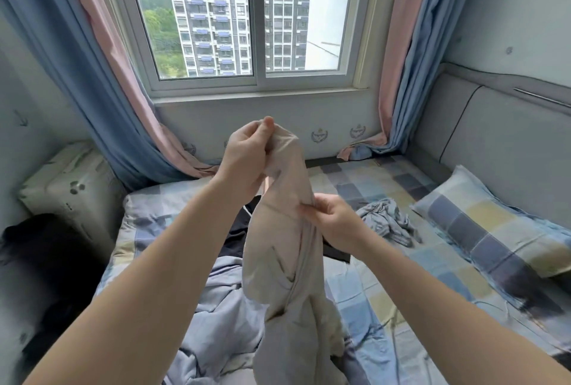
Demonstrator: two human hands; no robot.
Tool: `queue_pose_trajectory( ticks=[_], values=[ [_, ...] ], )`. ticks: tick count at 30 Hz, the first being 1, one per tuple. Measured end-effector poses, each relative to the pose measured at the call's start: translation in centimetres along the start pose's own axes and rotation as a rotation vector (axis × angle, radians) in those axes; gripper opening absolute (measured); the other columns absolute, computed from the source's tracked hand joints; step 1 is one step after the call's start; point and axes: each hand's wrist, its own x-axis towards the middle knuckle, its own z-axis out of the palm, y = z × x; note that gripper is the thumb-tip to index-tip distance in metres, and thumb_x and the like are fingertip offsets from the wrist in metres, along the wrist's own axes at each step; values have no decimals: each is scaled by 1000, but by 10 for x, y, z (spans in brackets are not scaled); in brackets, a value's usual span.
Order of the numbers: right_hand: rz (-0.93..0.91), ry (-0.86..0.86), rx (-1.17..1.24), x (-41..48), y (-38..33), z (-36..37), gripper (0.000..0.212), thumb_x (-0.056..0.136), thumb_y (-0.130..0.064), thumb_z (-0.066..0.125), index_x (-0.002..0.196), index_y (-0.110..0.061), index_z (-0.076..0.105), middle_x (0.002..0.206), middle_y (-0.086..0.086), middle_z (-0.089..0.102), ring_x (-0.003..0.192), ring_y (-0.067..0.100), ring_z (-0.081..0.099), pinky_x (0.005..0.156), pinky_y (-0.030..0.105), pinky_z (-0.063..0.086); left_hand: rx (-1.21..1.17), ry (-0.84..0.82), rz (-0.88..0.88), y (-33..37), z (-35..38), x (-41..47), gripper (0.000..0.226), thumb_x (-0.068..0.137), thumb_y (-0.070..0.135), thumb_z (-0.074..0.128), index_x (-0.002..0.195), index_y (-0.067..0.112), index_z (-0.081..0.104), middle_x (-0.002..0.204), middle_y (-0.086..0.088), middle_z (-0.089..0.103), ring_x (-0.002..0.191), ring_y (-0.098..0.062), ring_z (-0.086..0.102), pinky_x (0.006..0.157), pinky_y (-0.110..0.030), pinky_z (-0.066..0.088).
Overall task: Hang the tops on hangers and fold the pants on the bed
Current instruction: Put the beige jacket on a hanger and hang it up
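- Pale beige garment: thin, soft cloth, gathered lengthwise into a long creased column; top or pants, cannot tell.
- Held up in the air over the bed, upper end raised in front of the wall under the window sill, lower end sagging onto a crumpled light blue quilt near the bottom edge of the view.
- Highest up, left hand, thumb and curled fingers pinching the garment's top edge.
- Lower and to the right, right hand, fingers and thumb pinching a seam on the garment's side.
- Between the two hands, cloth drawn slantwise and fairly taut; below the right hand, hanging loose in folds.
- Behind the held cloth on the checked sheet, a dark garment; just right of the right hand, a crumpled blue-grey garment; further right, a checked pillow.
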Motion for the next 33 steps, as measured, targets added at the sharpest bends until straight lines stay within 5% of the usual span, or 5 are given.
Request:
queue_pose_trajectory(
  ticks=[3,9,18,25,33],
  values=[
    [-60,62,84,2,-20,-13,15,100,-17,60,96,-17,75,92,3,71,89,15,63,83,35,49,-59,-115,-65,-19,-11,-1,45,97,52,50,112,12,65,100,-11,68,92,-25,66,81,-37,56],
    [-190,215,92,14,-61,-37,12,95,-12,66,91,-3,73,78,0,69,74,7,59,71,19,48,427,-441,-93,-75,-18,-29,23,77,33,76,92,16,70,84,8,67,80,-8,60,73,-26,49],
    [-33,252,-54,22,-34,-63,21,91,-16,72,85,4,70,74,5,65,64,6,55,58,15,42,947,-219,346,-43,-35,-13,41,102,41,48,71,17,58,72,6,45,69,-10,46,70,-31,37],
    [102,350,-140,24,-13,-77,27,89,-22,75,81,4,71,66,1,57,55,4,46,51,15,36,983,-191,227,-32,-42,-11,33,105,39,46,104,23,75,74,11,64,75,-11,57,76,-27,45],
    [49,530,-85,18,-7,-58,20,97,-1,57,83,-12,64,72,5,66,52,7,64,50,23,52,913,-233,25,-46,-47,-14,34,74,39,71,76,6,66,60,7,42,56,-10,34,56,-28,29]
  ],
)
